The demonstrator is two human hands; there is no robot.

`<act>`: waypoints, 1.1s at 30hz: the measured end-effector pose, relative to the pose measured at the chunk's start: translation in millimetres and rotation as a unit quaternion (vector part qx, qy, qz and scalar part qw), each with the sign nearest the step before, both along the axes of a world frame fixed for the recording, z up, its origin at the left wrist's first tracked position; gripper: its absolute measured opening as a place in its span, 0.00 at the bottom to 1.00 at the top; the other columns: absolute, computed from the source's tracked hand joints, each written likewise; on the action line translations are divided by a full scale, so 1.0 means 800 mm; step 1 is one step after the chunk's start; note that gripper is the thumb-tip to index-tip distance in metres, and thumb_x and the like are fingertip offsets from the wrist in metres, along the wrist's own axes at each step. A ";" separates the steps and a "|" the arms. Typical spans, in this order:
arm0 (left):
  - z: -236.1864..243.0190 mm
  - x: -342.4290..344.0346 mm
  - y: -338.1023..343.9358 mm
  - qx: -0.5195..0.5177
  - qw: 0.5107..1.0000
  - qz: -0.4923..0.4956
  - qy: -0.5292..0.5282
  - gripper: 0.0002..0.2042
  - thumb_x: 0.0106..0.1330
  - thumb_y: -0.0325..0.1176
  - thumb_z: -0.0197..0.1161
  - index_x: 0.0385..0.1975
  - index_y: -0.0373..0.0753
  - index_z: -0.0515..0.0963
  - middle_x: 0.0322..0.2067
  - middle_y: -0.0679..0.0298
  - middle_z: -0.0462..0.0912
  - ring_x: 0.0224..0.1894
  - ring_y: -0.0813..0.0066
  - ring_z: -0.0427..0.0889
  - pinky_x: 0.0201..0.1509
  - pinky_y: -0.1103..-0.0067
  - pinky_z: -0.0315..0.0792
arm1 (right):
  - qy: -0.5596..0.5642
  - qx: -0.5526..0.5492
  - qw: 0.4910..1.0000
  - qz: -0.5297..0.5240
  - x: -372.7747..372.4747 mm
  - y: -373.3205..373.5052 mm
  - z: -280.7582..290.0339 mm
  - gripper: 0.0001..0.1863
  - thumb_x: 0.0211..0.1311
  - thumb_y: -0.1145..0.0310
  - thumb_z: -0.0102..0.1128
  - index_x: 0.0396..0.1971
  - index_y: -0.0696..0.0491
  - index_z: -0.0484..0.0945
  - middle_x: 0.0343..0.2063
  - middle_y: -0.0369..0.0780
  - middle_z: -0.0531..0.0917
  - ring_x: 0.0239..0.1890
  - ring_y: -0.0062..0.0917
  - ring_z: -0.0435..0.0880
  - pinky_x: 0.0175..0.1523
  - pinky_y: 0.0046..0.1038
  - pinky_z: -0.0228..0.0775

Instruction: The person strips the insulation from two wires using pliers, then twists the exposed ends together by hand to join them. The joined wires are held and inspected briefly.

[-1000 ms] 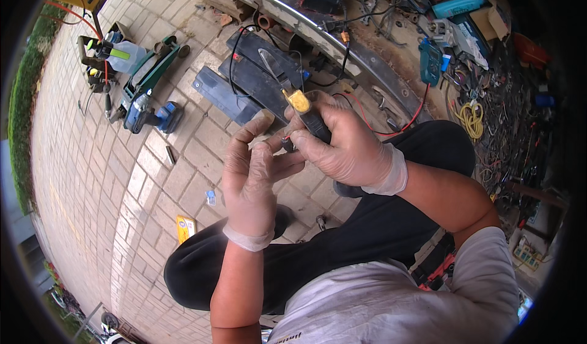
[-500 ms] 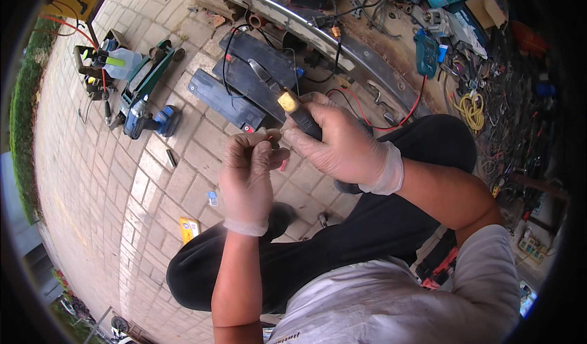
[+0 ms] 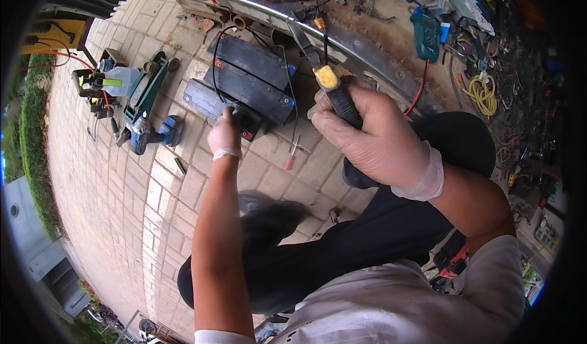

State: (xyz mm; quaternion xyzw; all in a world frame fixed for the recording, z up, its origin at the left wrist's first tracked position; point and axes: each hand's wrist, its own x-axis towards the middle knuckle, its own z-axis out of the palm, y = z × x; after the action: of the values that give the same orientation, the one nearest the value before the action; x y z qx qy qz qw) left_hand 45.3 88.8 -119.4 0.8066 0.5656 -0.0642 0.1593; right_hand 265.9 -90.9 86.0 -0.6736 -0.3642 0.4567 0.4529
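Observation:
My right hand (image 3: 382, 139), in a thin translucent glove, is closed around a tool (image 3: 344, 104) with a black and yellow handle. Its long flat metal blade points away from me, toward the metal edge. My gloved left hand (image 3: 225, 135) reaches forward to the dark grey batteries (image 3: 247, 84) on the paving. Its fingers are drawn together at the nearest battery (image 3: 202, 97), beside a black cable (image 3: 216, 69). What they pinch is too small to make out. A small red-handled tool (image 3: 290, 160) lies on the ground right of that hand.
A blue cordless drill (image 3: 142, 137), a green tool caddy (image 3: 147, 90) and a pale plastic bottle (image 3: 119, 82) stand at the left. A cluttered work surface runs along the right, with a teal meter (image 3: 426, 35) and a yellow cord coil (image 3: 481, 94).
My left hand has gone from beside my right hand out to the batteries. My right hand, still gripping the tool, has shifted right, and the view has moved.

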 end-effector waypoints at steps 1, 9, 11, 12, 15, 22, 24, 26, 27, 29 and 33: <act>-0.007 -0.006 -0.002 0.012 1.000 -0.012 -0.018 0.16 0.66 0.45 0.56 0.51 0.50 0.75 0.44 0.56 0.83 0.44 0.52 0.82 0.44 0.64 0.75 | 0.024 -0.004 1.000 -0.006 0.000 -0.001 0.001 0.08 0.65 0.73 0.60 0.41 0.59 0.76 0.36 0.33 0.77 0.41 0.14 0.73 0.51 0.21 0.67; -0.042 -0.036 -0.012 0.025 0.985 -0.013 -0.172 0.21 0.61 0.37 0.64 0.55 0.47 0.74 0.46 0.59 0.81 0.46 0.57 0.81 0.47 0.67 0.75 | 0.066 0.005 0.998 0.000 -0.002 -0.005 0.008 0.08 0.65 0.74 0.59 0.42 0.59 0.76 0.36 0.32 0.77 0.41 0.13 0.72 0.50 0.20 0.67; -0.041 -0.040 -0.013 0.029 0.982 0.004 -0.189 0.22 0.59 0.35 0.66 0.56 0.45 0.75 0.45 0.59 0.81 0.46 0.59 0.82 0.48 0.69 0.75 | 0.078 0.003 0.997 0.005 -0.001 -0.004 0.010 0.08 0.65 0.74 0.59 0.42 0.59 0.75 0.37 0.32 0.77 0.41 0.13 0.72 0.50 0.20 0.67; -0.040 -0.041 -0.014 0.033 0.980 0.012 -0.197 0.23 0.59 0.34 0.66 0.56 0.45 0.74 0.45 0.59 0.81 0.46 0.58 0.82 0.48 0.69 0.75 | 0.072 0.006 0.997 0.010 0.000 -0.004 0.011 0.08 0.65 0.74 0.59 0.42 0.59 0.75 0.37 0.32 0.77 0.41 0.13 0.72 0.51 0.20 0.67; -0.029 -0.042 -0.020 0.071 0.976 0.010 -0.204 0.21 0.60 0.36 0.64 0.55 0.47 0.74 0.46 0.59 0.80 0.44 0.56 0.82 0.44 0.68 0.76 | 0.061 0.018 0.998 0.003 -0.001 -0.001 0.011 0.08 0.65 0.73 0.59 0.40 0.59 0.76 0.37 0.32 0.77 0.41 0.13 0.72 0.51 0.21 0.66; -0.013 -0.014 -0.078 0.035 0.956 -0.185 -0.225 0.18 0.59 0.30 0.62 0.50 0.50 0.78 0.41 0.60 0.79 0.42 0.56 0.81 0.42 0.67 0.76 | -0.003 0.050 0.999 0.010 -0.001 0.005 0.011 0.06 0.65 0.71 0.60 0.36 0.58 0.77 0.34 0.32 0.77 0.40 0.13 0.72 0.50 0.21 0.66; -0.030 -0.003 -0.089 -0.094 0.943 -0.215 -0.237 0.25 0.56 0.29 0.61 0.57 0.52 0.74 0.45 0.57 0.79 0.46 0.54 0.80 0.47 0.66 0.75 | 0.027 0.056 0.998 0.010 -0.002 0.005 0.011 0.07 0.65 0.70 0.60 0.37 0.58 0.77 0.34 0.32 0.77 0.40 0.13 0.72 0.49 0.21 0.67; -0.054 0.005 -0.091 -0.177 0.929 -0.256 -0.198 0.32 0.52 0.31 0.62 0.63 0.53 0.69 0.48 0.53 0.79 0.48 0.51 0.79 0.52 0.65 0.73 | 0.085 0.071 0.994 0.000 -0.006 0.003 0.010 0.08 0.65 0.69 0.60 0.37 0.58 0.77 0.33 0.31 0.78 0.38 0.13 0.72 0.47 0.21 0.67; -0.066 0.007 -0.091 -0.217 0.924 -0.255 -0.184 0.35 0.51 0.32 0.63 0.65 0.52 0.67 0.48 0.51 0.79 0.49 0.50 0.79 0.54 0.65 0.73 | 0.049 0.074 0.996 -0.001 -0.007 0.003 0.009 0.08 0.65 0.69 0.60 0.37 0.58 0.77 0.32 0.31 0.78 0.38 0.13 0.72 0.46 0.21 0.68; -0.083 0.007 -0.093 -0.288 0.910 -0.223 -0.199 0.34 0.51 0.31 0.62 0.65 0.48 0.67 0.45 0.51 0.81 0.48 0.52 0.80 0.53 0.67 0.73 | -0.016 0.093 0.996 -0.005 -0.008 0.004 0.007 0.08 0.66 0.69 0.60 0.36 0.58 0.77 0.31 0.31 0.77 0.37 0.13 0.72 0.44 0.21 0.68; -0.093 0.006 -0.102 -0.320 0.884 -0.210 -0.267 0.28 0.54 0.26 0.60 0.60 0.41 0.71 0.41 0.53 0.83 0.43 0.57 0.82 0.49 0.70 0.75 | -0.015 0.077 0.997 -0.010 -0.006 0.007 0.006 0.08 0.65 0.68 0.61 0.35 0.58 0.77 0.29 0.31 0.77 0.34 0.12 0.72 0.42 0.21 0.68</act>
State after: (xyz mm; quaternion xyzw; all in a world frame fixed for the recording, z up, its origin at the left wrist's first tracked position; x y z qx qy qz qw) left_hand 50.3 7.3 -193.9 0.7986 0.2676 -0.0560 0.5362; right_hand 261.2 -85.2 91.2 -0.6472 -0.3983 0.4122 0.5025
